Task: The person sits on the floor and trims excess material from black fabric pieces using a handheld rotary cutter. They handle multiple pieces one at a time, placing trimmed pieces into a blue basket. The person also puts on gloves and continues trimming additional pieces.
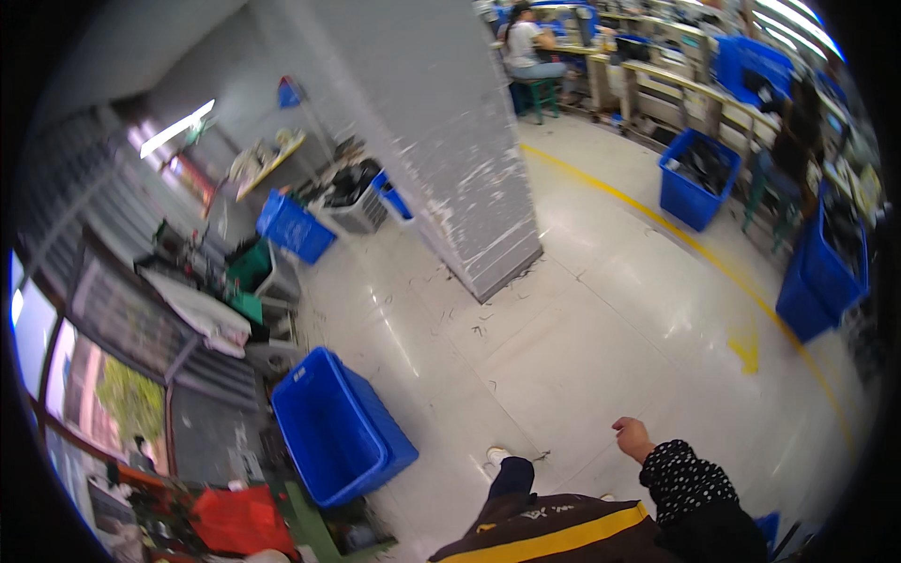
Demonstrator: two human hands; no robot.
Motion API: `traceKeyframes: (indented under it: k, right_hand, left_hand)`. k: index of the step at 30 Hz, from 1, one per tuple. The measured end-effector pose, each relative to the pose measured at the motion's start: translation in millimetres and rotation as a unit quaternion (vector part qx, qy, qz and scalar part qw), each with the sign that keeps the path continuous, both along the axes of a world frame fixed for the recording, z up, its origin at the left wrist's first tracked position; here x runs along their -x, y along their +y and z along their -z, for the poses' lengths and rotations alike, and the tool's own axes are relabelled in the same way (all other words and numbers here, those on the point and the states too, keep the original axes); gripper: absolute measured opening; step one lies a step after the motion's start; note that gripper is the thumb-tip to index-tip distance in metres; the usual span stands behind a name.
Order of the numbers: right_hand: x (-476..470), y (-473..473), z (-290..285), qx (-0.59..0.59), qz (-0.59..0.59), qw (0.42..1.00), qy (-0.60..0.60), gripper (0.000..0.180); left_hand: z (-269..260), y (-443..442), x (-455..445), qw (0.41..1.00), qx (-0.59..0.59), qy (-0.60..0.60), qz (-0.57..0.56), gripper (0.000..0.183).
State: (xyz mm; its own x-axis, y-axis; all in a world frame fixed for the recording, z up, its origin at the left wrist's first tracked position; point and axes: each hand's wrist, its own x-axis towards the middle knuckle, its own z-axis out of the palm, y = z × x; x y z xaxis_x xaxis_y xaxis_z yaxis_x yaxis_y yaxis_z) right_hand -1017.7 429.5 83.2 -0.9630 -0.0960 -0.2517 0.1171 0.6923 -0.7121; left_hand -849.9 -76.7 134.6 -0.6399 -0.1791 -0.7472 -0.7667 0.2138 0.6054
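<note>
My right hand point(633, 438) hangs out over the pale tiled floor point(563, 366), at the end of a black sleeve point(697, 478) with white dots at the cuff. Its fingers are loosely bent, with one held a little apart, and no object shows in it. My left hand is out of view. Below me are a dark apron point(556, 517) with a yellow band and one white shoe point(497, 455). Left of my legs a deep blue plastic bin point(401, 429) stands tilted in the view, its inside visible and holding nothing that I can make out.
A worn grey pillar point(464, 141) rises ahead. At right, blue bins point(693, 190) of dark pieces stand beyond a yellow floor line point(633, 204). One person point(528, 42) sits at a workbench; another point(792, 141) is farther right. Machines point(204, 267) and a red cloth point(243, 521) line the left.
</note>
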Motion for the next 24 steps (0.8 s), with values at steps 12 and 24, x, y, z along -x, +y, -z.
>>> traceKeyframes:
  k: [12,24]
  right_hand:
    - [63,-177,-31,-0.201,-0.134,0.915,-0.324,0.026]
    - [333,-393,21,-0.199,-0.179,0.909,-0.320,0.028]
  left_hand:
    - [77,-190,97,0.982,-0.079,-0.023,-0.169,0.047]
    - [79,-416,280,0.959,-0.071,-0.032,-0.271,0.045]
